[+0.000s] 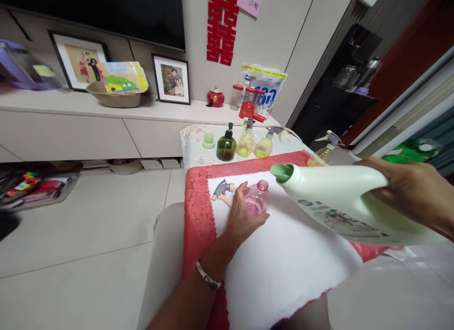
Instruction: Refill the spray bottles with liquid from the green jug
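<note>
My left hand [244,214] is wrapped round a pink transparent spray bottle [258,200] with an uncovered threaded neck, on a white cloth [294,254]. A grey and peach spray trigger head [224,190] lies on the cloth left of that hand. My right hand [407,188] grips the handle of a large pale green detergent jug [340,193], tilted almost level. The jug's mouth, with a green spout inside, points left, above and to the right of the pink bottle's neck, apart from it. No stream of liquid shows between them.
At the table's back stand a light green cap [209,141], a dark green pump bottle [226,144] and yellowish spray bottles [245,142]. Another spray bottle [322,152] is behind the jug. Past the table is a cabinet [152,131] holding frames, jars and a detergent bag [264,86].
</note>
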### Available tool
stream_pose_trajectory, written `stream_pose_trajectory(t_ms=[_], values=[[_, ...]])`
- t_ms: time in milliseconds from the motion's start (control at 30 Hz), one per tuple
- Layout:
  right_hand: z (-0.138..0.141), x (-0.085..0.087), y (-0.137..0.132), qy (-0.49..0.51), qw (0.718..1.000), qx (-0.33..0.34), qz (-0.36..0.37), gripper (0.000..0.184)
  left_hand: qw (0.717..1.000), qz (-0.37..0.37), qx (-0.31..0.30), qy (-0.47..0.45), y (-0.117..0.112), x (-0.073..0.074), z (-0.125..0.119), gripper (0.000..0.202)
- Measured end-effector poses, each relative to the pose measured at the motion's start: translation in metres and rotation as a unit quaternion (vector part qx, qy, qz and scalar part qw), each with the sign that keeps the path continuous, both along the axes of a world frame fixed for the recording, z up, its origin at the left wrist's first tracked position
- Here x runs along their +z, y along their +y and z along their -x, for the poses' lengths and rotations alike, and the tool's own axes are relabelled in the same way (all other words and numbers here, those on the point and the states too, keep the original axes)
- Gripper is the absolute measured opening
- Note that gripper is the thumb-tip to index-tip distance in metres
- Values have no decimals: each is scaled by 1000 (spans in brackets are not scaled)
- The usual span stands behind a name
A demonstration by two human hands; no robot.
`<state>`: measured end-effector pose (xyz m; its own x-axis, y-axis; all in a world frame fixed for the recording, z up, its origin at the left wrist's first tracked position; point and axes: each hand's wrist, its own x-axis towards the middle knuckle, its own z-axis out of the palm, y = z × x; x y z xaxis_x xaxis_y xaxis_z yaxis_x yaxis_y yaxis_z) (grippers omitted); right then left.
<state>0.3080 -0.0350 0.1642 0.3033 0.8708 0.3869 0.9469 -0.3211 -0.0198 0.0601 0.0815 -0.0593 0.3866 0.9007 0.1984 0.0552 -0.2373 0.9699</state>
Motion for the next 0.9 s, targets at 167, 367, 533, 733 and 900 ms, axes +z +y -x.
stream_pose_trajectory(t_ms=[167,367,533,733,900], values=[[-9,-18,-11,88,992,-13,-84,36,1000,24,-11,9,1,2,1,92],[-15,-62,-8,217,926,-35,-308,28,998,34,-50,-8,5,1,5,88],[-11,-108,6,326,860,-56,-389,20,999,-17,-24,-23,8,-6,12,77],[0,-147,20,367,839,-48,-399,24,994,-22,59,-84,8,-7,13,60],[-1,-160,19,360,841,-58,-400,26,989,-43,85,-111,7,-8,10,53]])
